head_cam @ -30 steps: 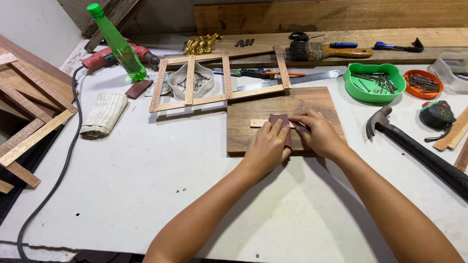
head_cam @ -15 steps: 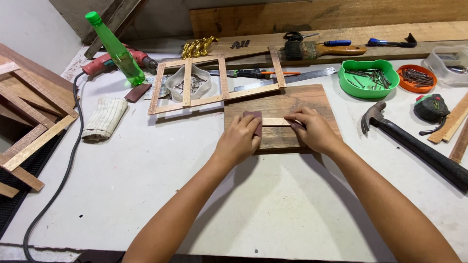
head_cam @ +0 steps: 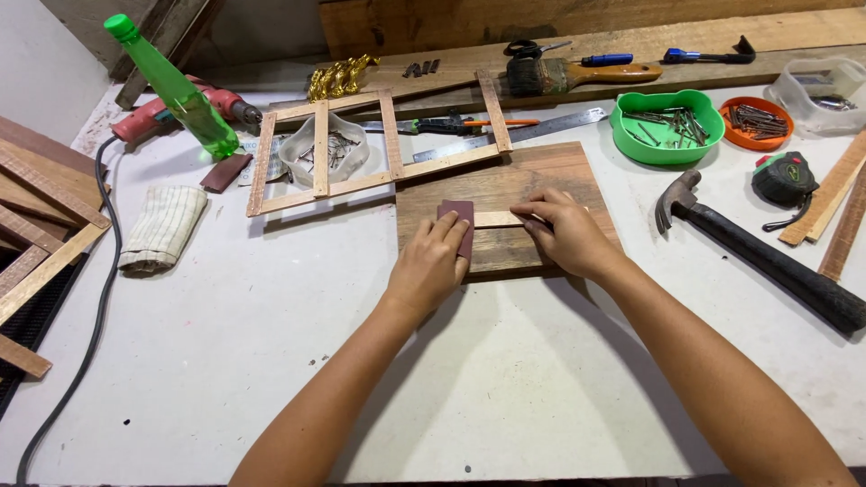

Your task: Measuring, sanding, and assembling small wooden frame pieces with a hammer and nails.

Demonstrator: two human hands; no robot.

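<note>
Left hand (head_cam: 426, 267) lies flat, fingers together, pressing a dark red sandpaper piece (head_cam: 458, 223) onto the left end of a thin pale wood strip (head_cam: 498, 218). Right hand (head_cam: 566, 236) is curled over the strip's right part, fingertips pinning it down. The strip lies crosswise on a brown board (head_cam: 505, 194), which sits on the white table (head_cam: 505, 379) just in front of a slatted frame (head_cam: 379, 144). Judgement: the strip looks light and slender, likely to skid or flex, even snap, under uneven load; best held flat near the free end, fingers close to the worked area. The sandpaper looks soft and pliable, gripping best under flat fingers. A hammer (head_cam: 767, 257) lies to the right, a green bottle (head_cam: 171, 86) far left.
</note>
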